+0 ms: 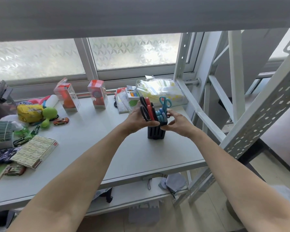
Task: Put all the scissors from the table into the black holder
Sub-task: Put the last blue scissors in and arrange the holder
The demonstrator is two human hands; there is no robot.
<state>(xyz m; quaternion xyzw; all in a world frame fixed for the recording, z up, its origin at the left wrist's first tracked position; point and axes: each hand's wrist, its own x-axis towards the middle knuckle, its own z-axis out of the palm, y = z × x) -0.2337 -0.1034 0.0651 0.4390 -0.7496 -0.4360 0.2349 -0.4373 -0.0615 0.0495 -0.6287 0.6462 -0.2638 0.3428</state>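
The black holder [156, 133] stands upright on the grey table [94, 148], right of centre. Black and red scissors [146, 108] stick up from its left side, handles up. Several blue scissors [162, 114] fill its right side, and a teal pair [165, 102] rises highest. My left hand [137, 120] wraps the holder's upper left, against the black and red handles. On the holder's upper right, my right hand [178, 123] has its fingers curled at the rim and the blue handles. I see no loose scissors on the table.
Two clear toy boxes [97, 93] stand at the back. Bags of stationery [159, 88] lie behind the holder. Toy cars [61, 121], a green toy [49, 114] and a flat box [34, 150] crowd the left. A metal shelf post [251, 124] rises at right.
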